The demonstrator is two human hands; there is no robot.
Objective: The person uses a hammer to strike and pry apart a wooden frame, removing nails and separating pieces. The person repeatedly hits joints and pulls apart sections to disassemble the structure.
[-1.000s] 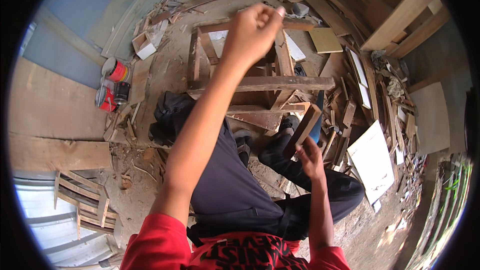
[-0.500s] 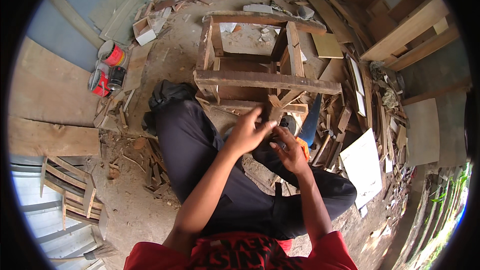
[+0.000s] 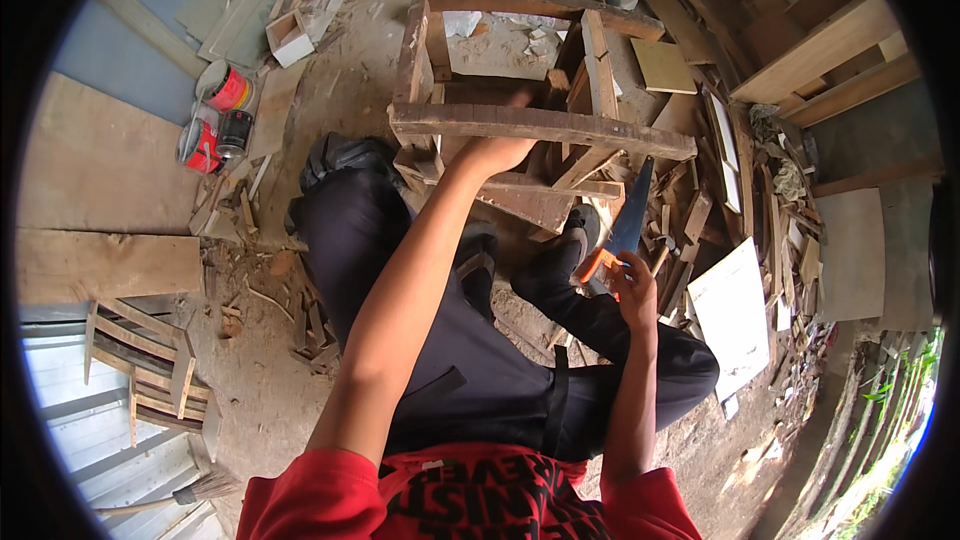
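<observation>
In front of me stands a rough wooden frame (image 3: 540, 124), its dark beams joined into an open box shape. My left hand (image 3: 497, 153) reaches under its near rail; the rail covers most of the fingers, so their grip is hidden. A short wooden piece (image 3: 556, 90) shows inside the frame just beyond that hand; whether I hold it cannot be made out. My right hand (image 3: 636, 292) is closed around the orange handle of a handsaw (image 3: 629, 218). The saw's blue-grey blade points away from me, beside the frame's right near corner.
Paint cans (image 3: 224, 86) and an open small box (image 3: 289, 38) stand at the left. Wood scraps (image 3: 690, 230) and a white board (image 3: 730, 315) lie at the right. Stacked planks (image 3: 820, 60) fill the far right. A slatted wooden piece (image 3: 150, 370) and a broom (image 3: 205, 487) are at lower left.
My hands, close together around a short wooden piece before, have parted. The left has moved forward under the frame's rail; the right has moved right and taken the saw's handle.
</observation>
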